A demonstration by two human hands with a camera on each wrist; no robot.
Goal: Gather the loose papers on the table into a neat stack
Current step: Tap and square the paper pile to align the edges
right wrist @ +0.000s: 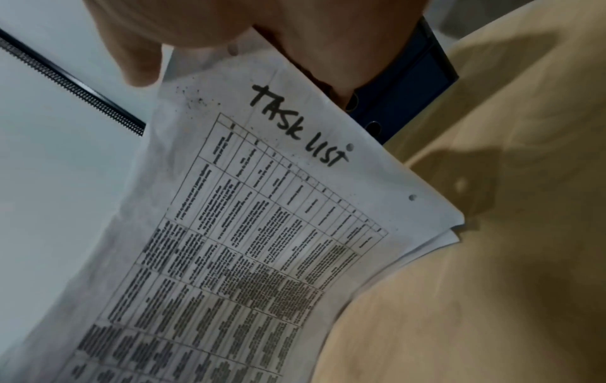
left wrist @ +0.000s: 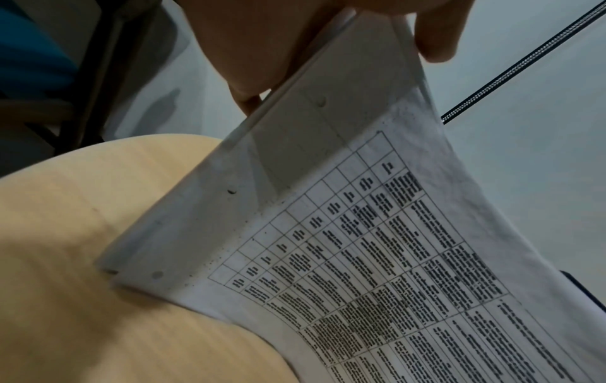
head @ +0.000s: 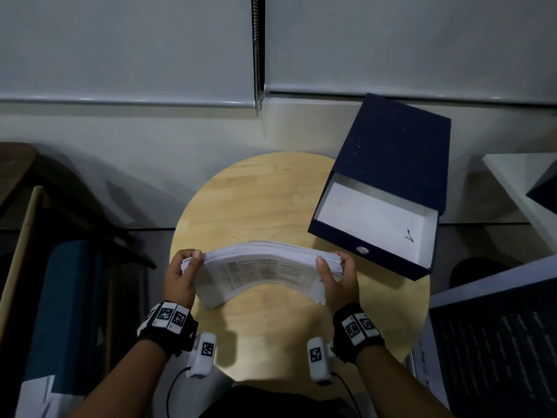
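A thick stack of white papers (head: 262, 267) stands on its long edge, bowed, above the round wooden table (head: 256, 200). Its near sheet carries a printed table, and "TASK LIST" is handwritten on it in the right wrist view (right wrist: 295, 121). My left hand (head: 184, 270) grips the stack's left end, thumb on the near face. My right hand (head: 334, 273) grips the right end the same way. In the left wrist view the stack's (left wrist: 328, 233) lower corner touches the tabletop (left wrist: 82, 233). On the right end a few sheets (right wrist: 449, 238) stick out unevenly.
A dark blue drawer box (head: 388, 176) lies at the table's right rear, its drawer pulled out and white inside. A bead chain (head: 256, 55) hangs at the wall behind. Dark furniture stands to the left, and a dark printed sheet (head: 497, 342) lies to the right.
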